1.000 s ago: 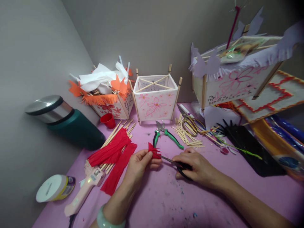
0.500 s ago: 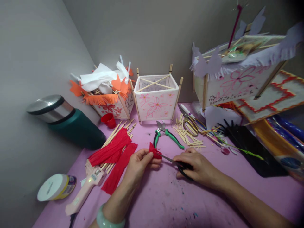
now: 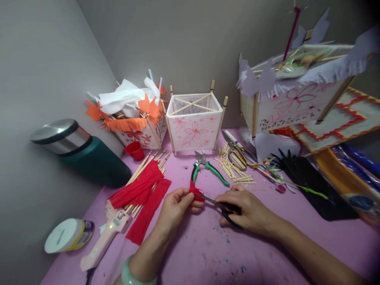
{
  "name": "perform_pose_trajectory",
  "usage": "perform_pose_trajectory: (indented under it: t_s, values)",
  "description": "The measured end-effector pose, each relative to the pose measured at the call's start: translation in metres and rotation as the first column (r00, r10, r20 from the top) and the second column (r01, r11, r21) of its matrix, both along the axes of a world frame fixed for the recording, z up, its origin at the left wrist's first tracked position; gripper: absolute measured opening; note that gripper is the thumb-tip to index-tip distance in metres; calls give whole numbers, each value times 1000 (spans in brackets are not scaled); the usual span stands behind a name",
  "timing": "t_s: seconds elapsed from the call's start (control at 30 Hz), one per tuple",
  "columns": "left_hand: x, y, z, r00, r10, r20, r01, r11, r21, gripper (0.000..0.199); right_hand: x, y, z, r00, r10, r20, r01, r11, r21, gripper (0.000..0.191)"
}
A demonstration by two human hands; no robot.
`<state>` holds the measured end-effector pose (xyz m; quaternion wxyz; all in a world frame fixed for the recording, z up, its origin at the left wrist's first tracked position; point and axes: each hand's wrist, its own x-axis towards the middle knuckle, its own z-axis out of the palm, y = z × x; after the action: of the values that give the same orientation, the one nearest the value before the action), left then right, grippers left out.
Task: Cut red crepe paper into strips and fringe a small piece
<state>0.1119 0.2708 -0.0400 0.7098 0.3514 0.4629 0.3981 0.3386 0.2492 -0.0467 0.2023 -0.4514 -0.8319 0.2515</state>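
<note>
Between the thumb and fingers of my left hand (image 3: 181,204) is a small piece of red crepe paper (image 3: 196,193), pinched at its left side. My right hand (image 3: 243,208) grips black-handled scissors (image 3: 215,202), their blades pointing left and meeting the red paper. The handle loops look parted. Longer strips of red crepe paper (image 3: 150,211) lie left of my left hand, partly over a bundle of wooden sticks (image 3: 142,168). Just beyond my hands are green-handled pruning shears (image 3: 208,168).
A white flowered box frame (image 3: 194,132) stands behind, with an orange-fringed one (image 3: 133,122) left and a purple-fringed one (image 3: 297,99) right. A teal bottle (image 3: 95,162), glue gun (image 3: 105,239), tub (image 3: 67,235), red cup (image 3: 134,151) and short sticks (image 3: 234,168) surround my hands.
My left hand and the red paper have shifted slightly right. The scissor handles look a little farther apart, with the blades still at the paper.
</note>
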Motion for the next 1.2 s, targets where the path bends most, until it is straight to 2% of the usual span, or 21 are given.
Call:
perform_pose_trajectory:
  t_s: [0.73,1.03,1.2]
  values:
    - [0,0,3,1000,-2,-15,2,1000,15,43,2,1,-8,999,-5,-37,5,1000,6,25]
    - [-5,4,10,997,73,-16,-72,997,19,39,2,1,4,999,5,-38,-6,1000,-26,31]
    - [-7,4,10,997,80,-7,-80,997,17,37,0,0,10,1000,11,-14,-12,998,-66,31]
